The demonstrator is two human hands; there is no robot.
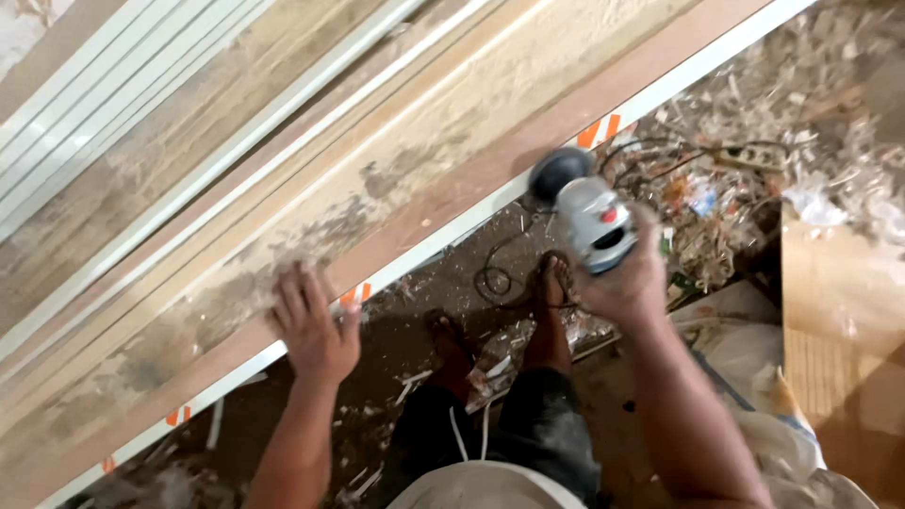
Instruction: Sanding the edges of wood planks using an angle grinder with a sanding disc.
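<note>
Underfoot, the floor [396,339] is littered with shavings beside a long, worn wooden panel [311,226]. Left hand [316,325] lies flat and released on it; right hand [622,273] grasps a grey power tool [584,212], apparently a sander.

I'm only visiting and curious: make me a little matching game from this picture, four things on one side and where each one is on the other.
Things:
1. left hand
2. right hand
3. grey power tool
4. cardboard sheet

Places:
A. at the board's white edge
B. far right, above the floor litter
C. flat on the long wooden board
D. wrapped around the tool's body

Pairs: 1-C, 2-D, 3-A, 4-B
</note>
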